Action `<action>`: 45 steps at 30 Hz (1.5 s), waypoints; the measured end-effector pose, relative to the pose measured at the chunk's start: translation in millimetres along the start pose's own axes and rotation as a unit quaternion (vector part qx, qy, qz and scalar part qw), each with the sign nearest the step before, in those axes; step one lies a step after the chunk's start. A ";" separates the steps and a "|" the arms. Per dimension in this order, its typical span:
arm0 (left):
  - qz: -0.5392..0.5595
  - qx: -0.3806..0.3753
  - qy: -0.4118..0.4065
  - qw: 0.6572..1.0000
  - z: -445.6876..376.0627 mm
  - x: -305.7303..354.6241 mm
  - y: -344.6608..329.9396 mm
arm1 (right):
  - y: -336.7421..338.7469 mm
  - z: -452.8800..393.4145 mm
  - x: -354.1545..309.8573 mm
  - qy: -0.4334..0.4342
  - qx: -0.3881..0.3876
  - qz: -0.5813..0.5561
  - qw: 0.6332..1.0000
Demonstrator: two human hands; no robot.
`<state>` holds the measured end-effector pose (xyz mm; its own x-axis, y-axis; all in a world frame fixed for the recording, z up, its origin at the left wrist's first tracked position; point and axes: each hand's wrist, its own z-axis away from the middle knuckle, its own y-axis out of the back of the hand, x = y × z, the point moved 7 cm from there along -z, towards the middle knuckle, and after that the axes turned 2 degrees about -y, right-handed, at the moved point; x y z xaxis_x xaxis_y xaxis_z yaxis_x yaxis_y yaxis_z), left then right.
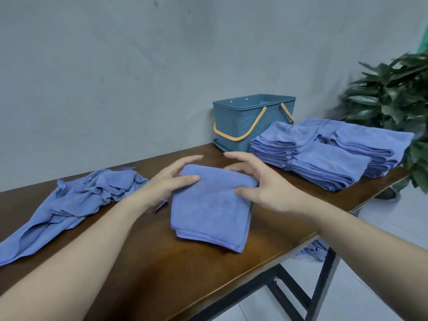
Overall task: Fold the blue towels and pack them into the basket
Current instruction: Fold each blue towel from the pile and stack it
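On the table (143, 269), left hand (169, 181) and right hand (266, 186) pinch the folded towel's (210, 212) far corners.

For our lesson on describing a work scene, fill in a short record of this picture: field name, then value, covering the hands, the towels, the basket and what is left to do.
Left hand: grip on the far left corner of the folded towel
Right hand: grip on its far right corner
Unfolded towels: crumpled heap, left on the table
Folded stacks: right, beside the basket
Basket: by the wall, handles down; inside mostly hidden
Plant: right, beyond the table's end
Left to do: fold the heap, pack the towels
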<state>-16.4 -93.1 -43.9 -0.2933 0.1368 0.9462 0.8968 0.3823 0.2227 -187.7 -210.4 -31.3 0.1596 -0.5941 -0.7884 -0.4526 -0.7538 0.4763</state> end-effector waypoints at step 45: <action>-0.668 -0.125 -0.167 0.715 -275.8 -18.4 -296.4 | 258.0 94.0 154.3 -0.267 0.190 0.492 0.806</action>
<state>-185.5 -461.0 -62.5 -0.9681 0.0301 -0.2489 -0.2376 0.2061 0.9492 -362.3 -470.2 -66.6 -0.7960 -0.5697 -0.2046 -0.3813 0.2095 0.9004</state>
